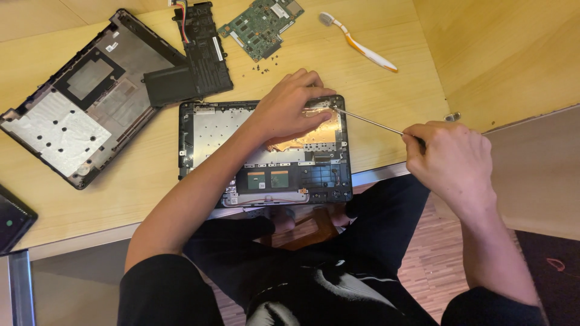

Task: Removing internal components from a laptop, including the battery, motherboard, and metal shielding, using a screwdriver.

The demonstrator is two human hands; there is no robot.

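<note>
Left hand: fingers curled, pressing on the open laptop shell at the table's near edge
Right hand: fist tight round a screwdriver; tip at the shell's far right corner

One head-worn camera (the only view) looks steeply down from above the seated person, close over the desk, taking in the near desk edge, both forearms and the lap below.
</note>
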